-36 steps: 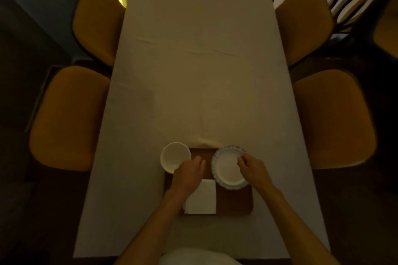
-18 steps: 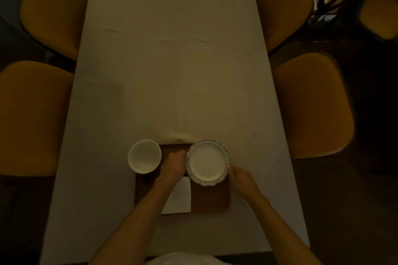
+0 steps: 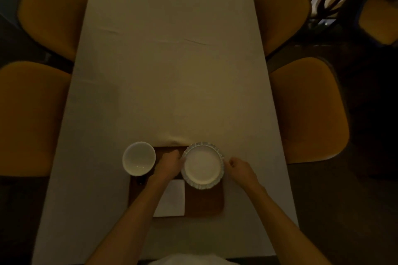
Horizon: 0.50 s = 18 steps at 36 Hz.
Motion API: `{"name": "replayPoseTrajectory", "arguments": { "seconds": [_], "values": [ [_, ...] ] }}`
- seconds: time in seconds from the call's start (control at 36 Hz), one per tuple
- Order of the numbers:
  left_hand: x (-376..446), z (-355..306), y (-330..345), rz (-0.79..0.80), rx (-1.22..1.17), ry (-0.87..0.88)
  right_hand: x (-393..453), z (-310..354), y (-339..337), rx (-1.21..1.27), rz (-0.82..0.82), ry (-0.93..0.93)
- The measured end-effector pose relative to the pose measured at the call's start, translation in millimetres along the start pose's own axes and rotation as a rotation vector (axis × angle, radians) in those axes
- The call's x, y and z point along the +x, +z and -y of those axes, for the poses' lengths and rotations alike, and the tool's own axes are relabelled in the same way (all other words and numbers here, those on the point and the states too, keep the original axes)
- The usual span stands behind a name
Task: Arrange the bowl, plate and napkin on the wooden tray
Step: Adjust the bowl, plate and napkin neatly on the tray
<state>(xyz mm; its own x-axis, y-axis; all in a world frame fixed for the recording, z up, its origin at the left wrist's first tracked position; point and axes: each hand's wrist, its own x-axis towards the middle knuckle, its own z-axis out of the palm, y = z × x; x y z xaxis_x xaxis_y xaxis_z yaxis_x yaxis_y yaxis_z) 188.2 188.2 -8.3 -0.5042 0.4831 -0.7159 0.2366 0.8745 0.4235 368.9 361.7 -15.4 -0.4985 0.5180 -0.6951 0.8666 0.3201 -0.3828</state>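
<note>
Left hand [image 3: 170, 162] and right hand [image 3: 238, 166] flank the round white fluted-rim ceramic plate [image 3: 202, 165] at opposite edges on the brown wooden tray [image 3: 204, 202], whether truly gripping cannot be told; rigid, probably breakable and slick, best held by its rim.

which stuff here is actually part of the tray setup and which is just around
Part of the job:
wooden tray
bowl, over the tray's far left corner
plate, with the left hand and right hand at its sides
napkin, flat on the tray

Just around:
tablecloth
mustard chairs along both sides
</note>
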Motion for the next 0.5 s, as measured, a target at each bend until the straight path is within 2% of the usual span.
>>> {"name": "replayPoseTrajectory", "arguments": {
  "seconds": [0.14,0.28,0.5],
  "values": [
    [11,-5,2,-0.041,-0.015,-0.008,-13,-7,19,-0.083,0.103,-0.043],
    [9,-2,3,-0.054,0.042,-0.021,-11,-3,15,-0.08,0.098,-0.041],
    [-12,11,17,-0.027,-0.067,-0.081,3,9,-1,-0.087,0.059,-0.011]
  ]
}}
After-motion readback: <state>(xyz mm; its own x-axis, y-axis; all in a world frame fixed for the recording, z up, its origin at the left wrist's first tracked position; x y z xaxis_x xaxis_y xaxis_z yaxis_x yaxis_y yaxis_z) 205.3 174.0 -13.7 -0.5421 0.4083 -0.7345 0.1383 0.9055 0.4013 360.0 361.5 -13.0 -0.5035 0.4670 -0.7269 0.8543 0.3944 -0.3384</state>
